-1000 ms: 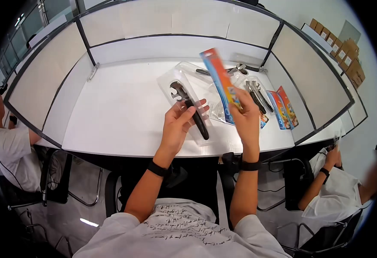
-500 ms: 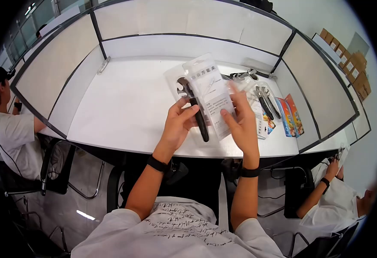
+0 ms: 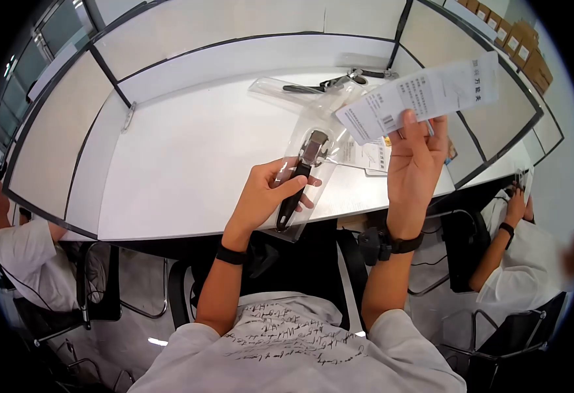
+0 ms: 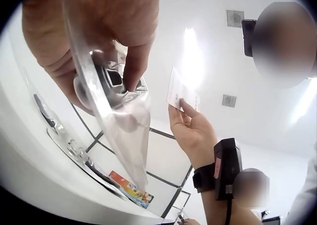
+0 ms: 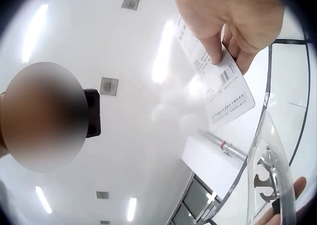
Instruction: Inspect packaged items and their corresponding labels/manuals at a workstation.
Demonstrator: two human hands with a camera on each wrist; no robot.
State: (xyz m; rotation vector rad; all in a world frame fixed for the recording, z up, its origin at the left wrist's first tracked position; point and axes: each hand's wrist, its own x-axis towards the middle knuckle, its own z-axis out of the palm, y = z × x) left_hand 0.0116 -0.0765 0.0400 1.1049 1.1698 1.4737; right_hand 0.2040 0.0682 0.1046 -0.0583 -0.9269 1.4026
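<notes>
My left hand grips a clear plastic blister pack with the thumb on top. Inside it is a wrench with a black handle and a metal head; hooked jaws show in the right wrist view. The pack hangs over the table's front edge. Off to the right, my right hand pinches a printed backing card between thumb and fingers, raised above the table. Its white side, with black text and a barcode, faces me. Card and pack are apart.
On the white table, another black-handled tool lies at the back among clear packaging. A white printed card lies under the raised one, and an orange and blue card farther right. Partition panels enclose the table. People sit on both sides.
The card has turned from its colourful side to its white side, passed in front of the pack, then moved right and up. The pack has turned, showing another side of the wrench head.
</notes>
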